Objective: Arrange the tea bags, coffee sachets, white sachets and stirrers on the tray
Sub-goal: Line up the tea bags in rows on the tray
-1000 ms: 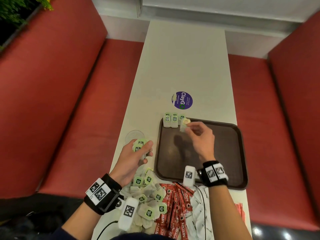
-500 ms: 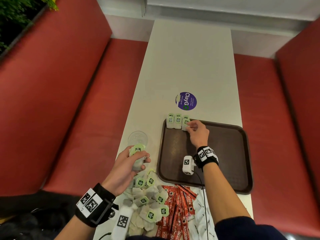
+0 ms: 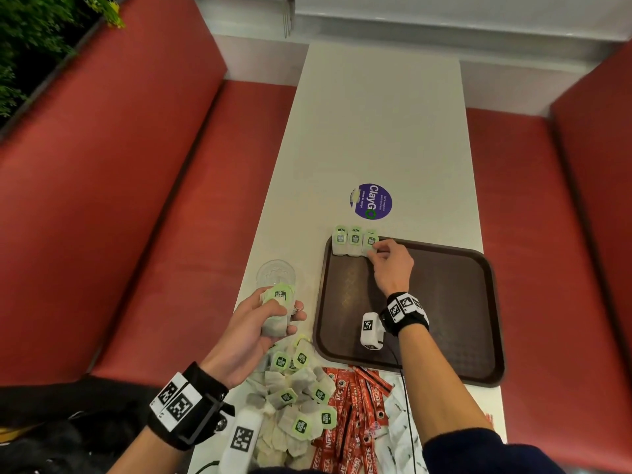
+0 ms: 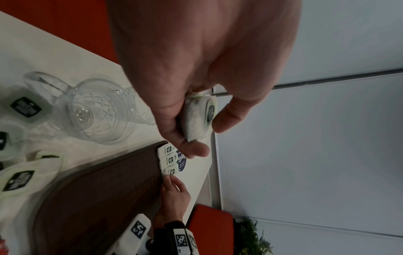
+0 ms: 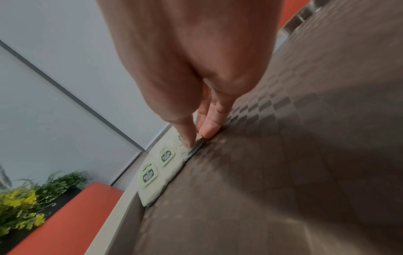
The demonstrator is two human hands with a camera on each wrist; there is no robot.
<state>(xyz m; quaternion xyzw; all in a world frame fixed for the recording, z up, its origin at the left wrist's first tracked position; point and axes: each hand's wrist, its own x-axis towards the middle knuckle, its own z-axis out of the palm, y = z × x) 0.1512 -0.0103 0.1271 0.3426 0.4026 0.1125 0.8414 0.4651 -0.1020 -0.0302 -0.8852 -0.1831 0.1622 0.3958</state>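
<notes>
A brown tray [image 3: 444, 302] lies on the white table. Three green-tagged tea bags [image 3: 355, 239] lean in a row on its far left rim. My right hand [image 3: 374, 250] reaches over the tray and its fingertips [image 5: 187, 141] press on the lower end of the third tea bag [image 3: 370, 240]. To the left of the tray my left hand [image 3: 284, 309] grips a small stack of tea bags [image 3: 278, 297] between thumb and fingers, and the stack [image 4: 196, 117] is also in the left wrist view. Loose tea bags [image 3: 301, 405], red coffee sachets [image 3: 355, 419] and white sachets [image 3: 396, 422] are heaped at the near edge.
A clear cut glass [image 3: 275, 273] stands just beyond my left hand, close to the table's left edge. A purple round sticker [image 3: 371, 201] is stuck on the table beyond the tray. Red bench seats [image 3: 136, 234] flank the table on both sides.
My right hand carried a tea bag from above the tray to the far left rim and laid it beside the two there. My left hand keeps its stack.
</notes>
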